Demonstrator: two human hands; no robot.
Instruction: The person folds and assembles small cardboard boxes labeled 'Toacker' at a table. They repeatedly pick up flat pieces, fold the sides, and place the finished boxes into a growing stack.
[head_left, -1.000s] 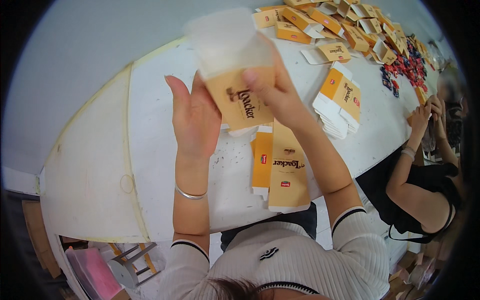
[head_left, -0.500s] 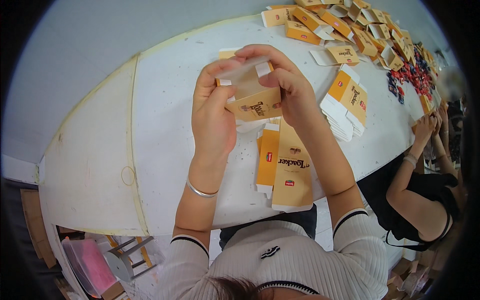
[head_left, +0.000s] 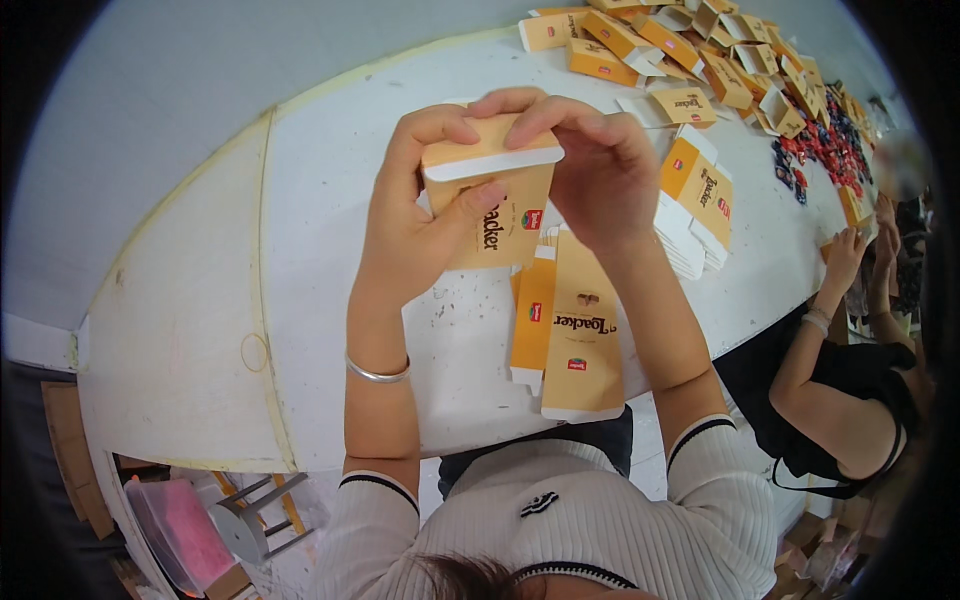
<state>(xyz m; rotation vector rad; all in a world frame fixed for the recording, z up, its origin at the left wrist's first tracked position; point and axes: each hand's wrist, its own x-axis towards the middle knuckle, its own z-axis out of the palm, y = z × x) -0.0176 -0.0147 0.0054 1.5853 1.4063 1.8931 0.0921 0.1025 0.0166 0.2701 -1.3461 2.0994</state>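
A small tan carton (head_left: 520, 245) is held above the table in front of me. My left hand (head_left: 400, 225) grips it from the left, thumb flat across the printed front and fingers over the top. From the right, the fingertips of my right hand (head_left: 605, 190) press on the carton's upper end panel. A white strip of flap edge runs along that end, overhanging the front. Below my hands lie flat unfolded cartons (head_left: 585, 350), tan and orange, close to the table's front edge.
A fanned stack of flat cartons (head_left: 695, 205) lies right of my right forearm. Folded open cartons (head_left: 610, 62) are heaped at the far right, beside red and blue wrapped sweets (head_left: 825, 150). A co-worker's arm (head_left: 815, 340) reaches in at right. A grey stool (head_left: 240, 525) stands lower left.
The carton's open end is now covered by the folded-over panel, and its printed front has turned toward me. My left thumb has moved onto the front; my right fingers now press the top.
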